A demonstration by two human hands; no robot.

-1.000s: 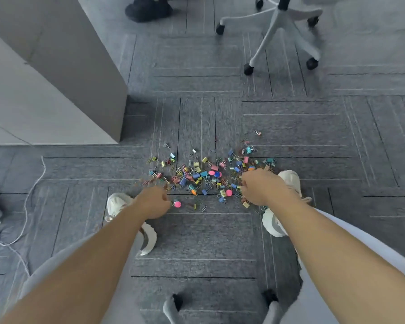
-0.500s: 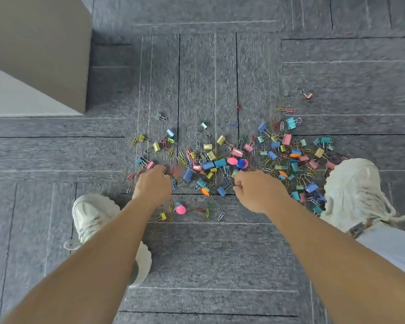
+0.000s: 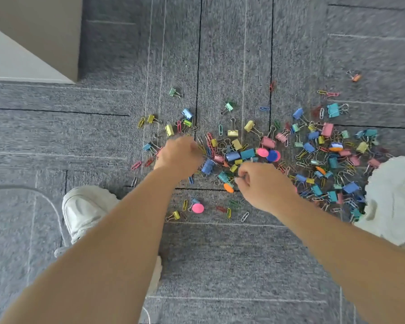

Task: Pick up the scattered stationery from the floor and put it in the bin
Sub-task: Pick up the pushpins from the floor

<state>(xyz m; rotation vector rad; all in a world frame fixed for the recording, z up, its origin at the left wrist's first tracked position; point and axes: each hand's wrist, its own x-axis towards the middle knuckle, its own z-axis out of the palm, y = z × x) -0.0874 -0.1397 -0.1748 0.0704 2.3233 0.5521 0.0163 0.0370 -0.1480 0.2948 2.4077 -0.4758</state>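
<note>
Multicoloured scattered stationery (image 3: pixel 247 153) is spread over a grey carpet-tiled floor (image 3: pixel 220 253), which is woven in a coarse looped texture and crossed by dark seams and pale stitched lines. The heap is made up of folded sheet-metal binder clips with wire handles in blue, teal, pink and yellow, thin bent-wire paper clips, and flat round discs: a pink disc (image 3: pixel 262 152) and a blue disc (image 3: pixel 272 155) are seen touching at the middle.

The left hand (image 3: pixel 179 155) is lowered onto the left part of the heap with its fingers curled downward among the clips. Whether anything is gripped by it cannot be told, since the fingertips are blurred and hidden. The right hand (image 3: pixel 264 185) is held at the near edge of the heap, curled into a loose fist, and a thin dark wire clip (image 3: pixel 240 177) is pinched between thumb and finger. An orange oval disc (image 3: pixel 228 187) lies just to the left of it. Most of the clips lie to the far right of the right hand.

A second pink round disc (image 3: pixel 198 208) and a few loose paper clips are found nearer, between the forearms. White textured shoes are planted at the left (image 3: pixel 84 209) and the right (image 3: pixel 393 195) of the heap. A smooth beige cabinet panel (image 3: pixel 33 31) fills the far left corner.
</note>
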